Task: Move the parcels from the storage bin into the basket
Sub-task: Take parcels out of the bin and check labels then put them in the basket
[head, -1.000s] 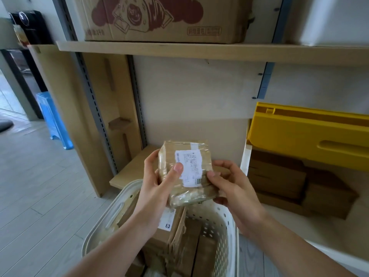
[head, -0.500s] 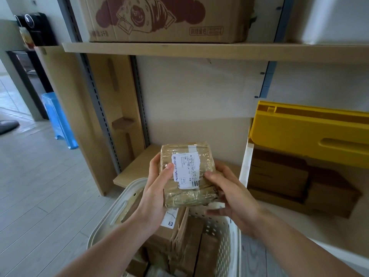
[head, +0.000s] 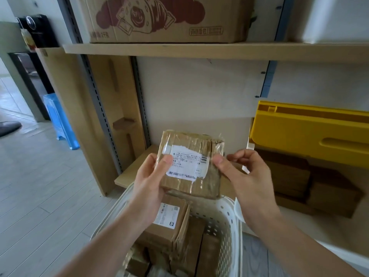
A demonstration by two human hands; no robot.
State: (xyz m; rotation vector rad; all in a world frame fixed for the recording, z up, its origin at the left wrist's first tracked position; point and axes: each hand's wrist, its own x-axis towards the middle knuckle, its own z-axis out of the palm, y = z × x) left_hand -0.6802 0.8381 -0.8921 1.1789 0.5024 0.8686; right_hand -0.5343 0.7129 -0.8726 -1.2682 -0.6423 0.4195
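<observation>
A small brown taped parcel (head: 199, 182) with a white shipping label is held up above the white perforated basket (head: 227, 222). My left hand (head: 149, 180) grips its left edge, thumb on the label. My right hand (head: 245, 176) pinches its right edge with thumb and fingers. Several brown parcels (head: 169, 226) lie inside the basket below. At the right, the yellow storage bin (head: 309, 134) sits tilted on the lower shelf with more brown parcels (head: 295, 180) under its front.
A large printed cardboard box (head: 165, 19) stands on the wooden shelf (head: 199, 49) overhead. A blue plastic stool (head: 60, 118) is on the floor at the left. Upright wooden shelf panels stand behind the basket.
The parcel has been turned so its label now lies sideways, and it sits slightly higher. My right hand shifted up its right edge to a pinch.
</observation>
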